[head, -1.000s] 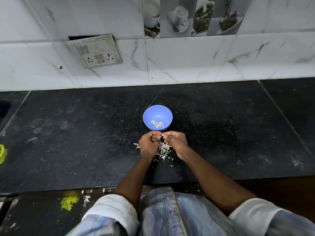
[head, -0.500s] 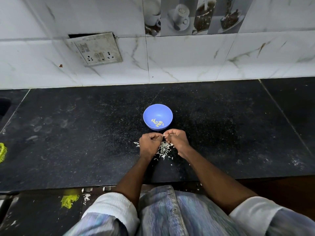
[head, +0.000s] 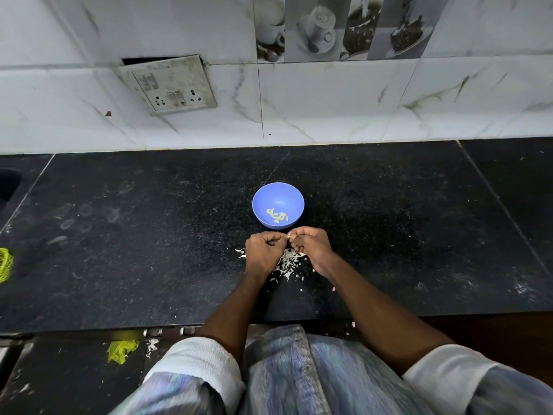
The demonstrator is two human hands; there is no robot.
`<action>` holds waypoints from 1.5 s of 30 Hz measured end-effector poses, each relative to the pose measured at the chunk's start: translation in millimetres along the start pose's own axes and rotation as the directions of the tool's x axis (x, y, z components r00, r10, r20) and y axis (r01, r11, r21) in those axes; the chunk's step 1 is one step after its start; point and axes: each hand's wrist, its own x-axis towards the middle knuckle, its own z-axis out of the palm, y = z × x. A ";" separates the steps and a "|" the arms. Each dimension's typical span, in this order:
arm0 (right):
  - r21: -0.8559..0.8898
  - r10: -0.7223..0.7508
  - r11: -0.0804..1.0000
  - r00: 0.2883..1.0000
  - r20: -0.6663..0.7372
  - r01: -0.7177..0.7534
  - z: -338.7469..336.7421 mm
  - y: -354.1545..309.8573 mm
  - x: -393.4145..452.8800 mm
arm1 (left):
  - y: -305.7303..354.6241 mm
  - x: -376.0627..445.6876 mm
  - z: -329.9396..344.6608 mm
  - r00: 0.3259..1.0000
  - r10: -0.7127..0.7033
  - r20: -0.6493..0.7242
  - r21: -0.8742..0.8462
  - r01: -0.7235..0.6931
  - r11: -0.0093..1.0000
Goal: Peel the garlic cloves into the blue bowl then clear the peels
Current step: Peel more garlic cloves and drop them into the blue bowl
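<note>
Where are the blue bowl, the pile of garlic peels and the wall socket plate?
blue bowl [head: 263,195]: head view, bare inner wall.
garlic peels [head: 288,259]: head view, middle of pile.
socket plate [head: 170,85]: head view, plate centre.

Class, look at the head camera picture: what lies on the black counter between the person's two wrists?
In the head view, a heap of white garlic peels lies between them, below the left hand and right hand.

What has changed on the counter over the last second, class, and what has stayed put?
Very little. Both hands remain together just in front of the blue bowl, the left hand and right hand still pinching a garlic clove between their fingertips; nothing was let go. The peeled cloves in the bowl and the peels beneath the hands stayed as they were.
</note>
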 end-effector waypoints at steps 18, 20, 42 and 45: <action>0.051 0.029 0.998 0.998 0.052 -0.032 -1.7 -2.8 2.4 | 12.2 -0.8 1.6 0.998 -0.056 -0.042 0.033 0.058 0.998; 0.131 0.057 0.989 0.996 0.067 -0.065 -0.6 -5.1 1.7 | 12.1 0.2 3.2 0.995 -0.091 -0.030 -0.030 0.090 0.996; 0.075 0.040 0.996 0.997 0.070 -0.045 -1.4 2.0 -3.9 | 2.5 -6.0 3.5 0.999 0.041 -0.020 0.038 -0.041 0.998; 0.097 0.033 0.994 0.996 0.087 -0.041 -2.7 2.4 -5.1 | 3.1 -6.8 4.7 1.000 0.004 -0.020 0.023 -0.003 1.000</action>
